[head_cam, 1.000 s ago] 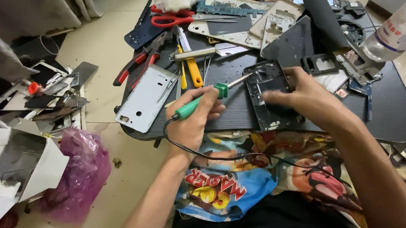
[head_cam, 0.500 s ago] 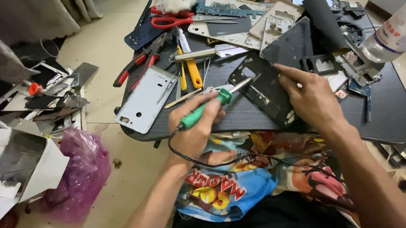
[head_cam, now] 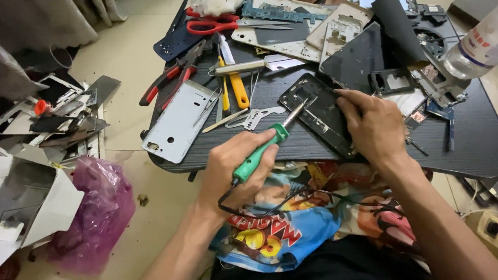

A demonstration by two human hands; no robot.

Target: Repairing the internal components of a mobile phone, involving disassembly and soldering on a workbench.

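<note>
At centre frame, on the black table (head_cam: pixel 318 147), the opened phone (head_cam: pixel 319 114) lies just under the fingertips of the right hand (head_cam: pixel 375 123), which presses down on its right edge with fingers bent, not closed around it. Lower left of it, the left hand (head_cam: pixel 236 169) is clenched around the green soldering iron (head_cam: pixel 261 153), whose tip touches the phone's upper inside. Since half a second ago the phone has turned more upright in the frame and the iron's tip has moved onto it, while the white back cover (head_cam: pixel 179 121) at left has stayed put.
</note>
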